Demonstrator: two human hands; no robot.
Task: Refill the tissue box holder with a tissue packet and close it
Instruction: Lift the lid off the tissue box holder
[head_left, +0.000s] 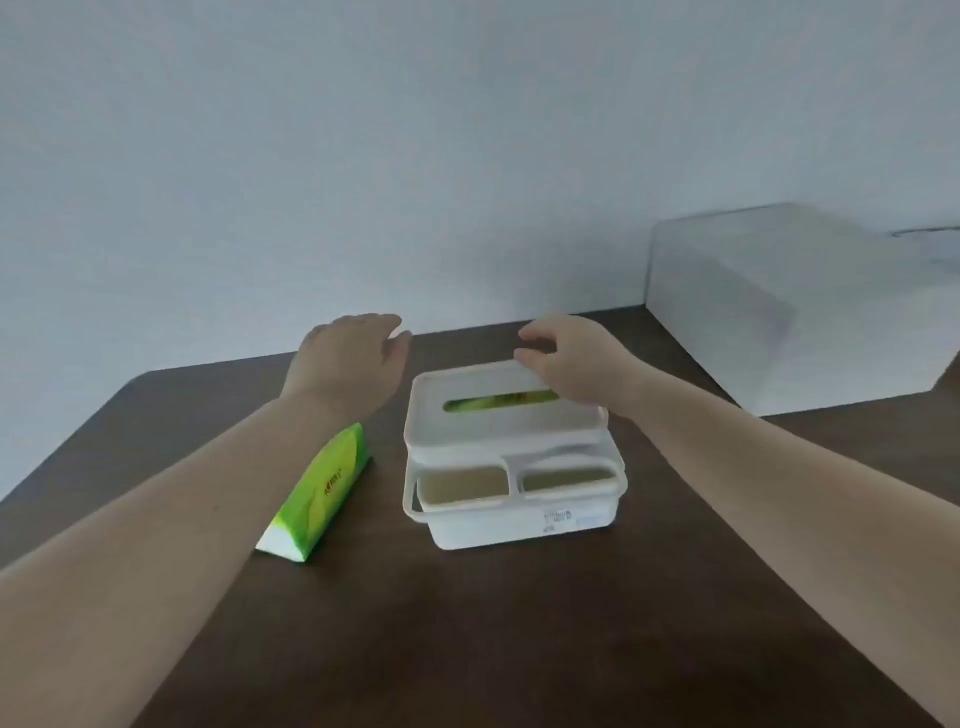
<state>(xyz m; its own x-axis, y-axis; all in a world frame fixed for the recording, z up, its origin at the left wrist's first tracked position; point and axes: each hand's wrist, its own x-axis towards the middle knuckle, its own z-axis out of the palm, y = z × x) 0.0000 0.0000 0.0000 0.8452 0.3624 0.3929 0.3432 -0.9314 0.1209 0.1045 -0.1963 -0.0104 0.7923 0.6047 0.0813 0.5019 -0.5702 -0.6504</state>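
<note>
While your right hand (563, 358) curls loosely over the lid (498, 410) near the tabletop's far edge and your left hand (353, 358) hovers open, you seem to be closing the holder (519, 519), so press down evenly.

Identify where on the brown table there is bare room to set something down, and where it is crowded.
Free: the wide near stretch of table in front of the tissue box holder; the far strip between the left hand and the wall. Crowded: the gap between the green tissue packet and the holder; the right side by the white box.
</note>
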